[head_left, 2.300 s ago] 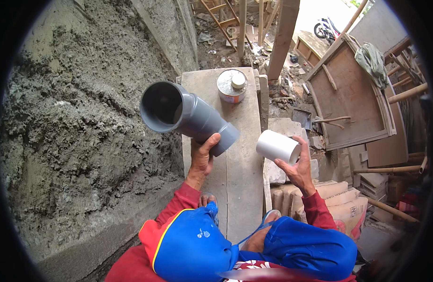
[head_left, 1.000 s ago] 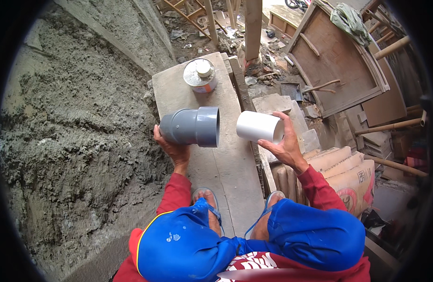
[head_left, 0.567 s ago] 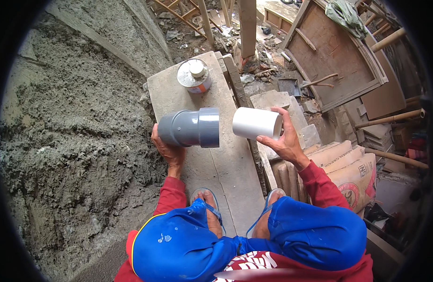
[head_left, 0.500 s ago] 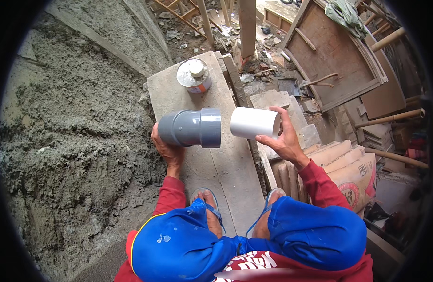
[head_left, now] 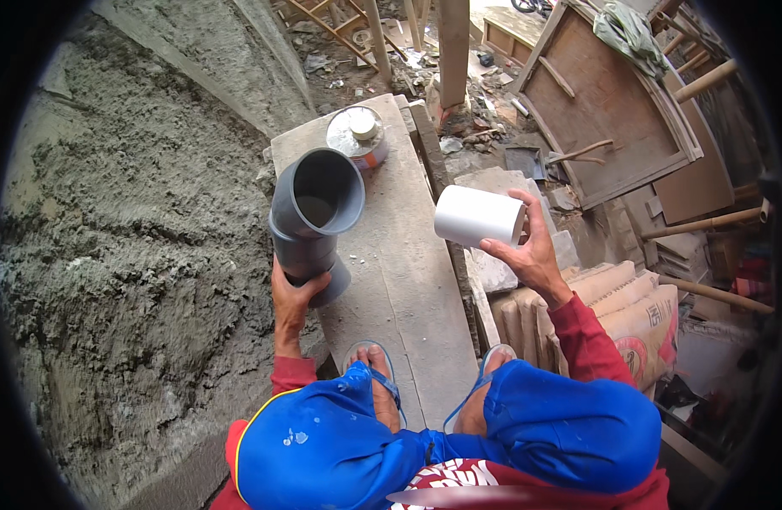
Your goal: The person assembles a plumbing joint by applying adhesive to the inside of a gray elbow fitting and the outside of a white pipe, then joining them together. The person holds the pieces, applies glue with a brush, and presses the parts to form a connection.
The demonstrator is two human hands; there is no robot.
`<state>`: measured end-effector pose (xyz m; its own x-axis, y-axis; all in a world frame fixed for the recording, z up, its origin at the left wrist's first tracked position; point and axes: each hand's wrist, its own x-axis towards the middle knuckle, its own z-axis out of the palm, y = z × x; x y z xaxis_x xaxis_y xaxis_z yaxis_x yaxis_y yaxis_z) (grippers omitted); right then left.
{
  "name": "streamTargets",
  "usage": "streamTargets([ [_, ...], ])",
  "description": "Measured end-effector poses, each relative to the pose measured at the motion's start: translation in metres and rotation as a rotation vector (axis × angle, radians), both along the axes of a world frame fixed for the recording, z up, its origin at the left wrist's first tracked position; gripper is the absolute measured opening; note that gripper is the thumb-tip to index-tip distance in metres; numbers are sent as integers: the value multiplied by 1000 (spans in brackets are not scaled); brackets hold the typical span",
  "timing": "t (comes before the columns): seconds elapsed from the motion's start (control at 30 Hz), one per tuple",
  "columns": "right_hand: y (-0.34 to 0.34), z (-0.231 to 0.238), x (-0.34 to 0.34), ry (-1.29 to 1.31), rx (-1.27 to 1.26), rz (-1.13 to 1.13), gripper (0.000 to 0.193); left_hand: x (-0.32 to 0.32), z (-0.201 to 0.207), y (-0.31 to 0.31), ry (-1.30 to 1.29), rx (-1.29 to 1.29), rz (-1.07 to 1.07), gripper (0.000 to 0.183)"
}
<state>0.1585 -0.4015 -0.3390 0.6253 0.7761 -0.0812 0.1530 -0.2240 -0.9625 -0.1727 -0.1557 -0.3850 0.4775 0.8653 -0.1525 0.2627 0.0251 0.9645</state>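
Note:
My left hand (head_left: 294, 299) grips a grey plastic pipe elbow (head_left: 302, 223) near its lower end, thumb across the front. One wide socket of the elbow faces up toward me, showing a dark hollow inside. In my right hand (head_left: 535, 255) is a short white pipe piece (head_left: 476, 216), pinched at its right end between thumb and fingers. The two parts are apart, with a gap over the plank between them. Behind the elbow stands a round tin can (head_left: 357, 138) with a white cap on its lid, partly covered by the elbow.
My sandalled feet rest on a dusty plank (head_left: 391, 280). A rough cement wall (head_left: 144, 272) rises close on the left. To the right are stacked paper sacks (head_left: 620, 314), bamboo poles (head_left: 705, 223) and a wooden panel (head_left: 607, 102). Rubble and an upright post (head_left: 453, 55) lie beyond.
My left hand has turned the elbow from lying sideways to standing with its socket facing up, away from the white pipe. The white pipe has shifted slightly right.

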Motion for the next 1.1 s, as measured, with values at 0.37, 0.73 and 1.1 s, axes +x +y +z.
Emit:
streamTargets([
  [0.37,-4,-18,6,7,-27,3,91,-21,37,-1,492,-37,-283,80],
  [0.73,-19,-59,1,451,22,-55,89,-16,34,5,677,63,-281,79],
  [1.1,-32,-62,4,718,98,-29,88,-1,39,-5,709,444,-287,114],
])
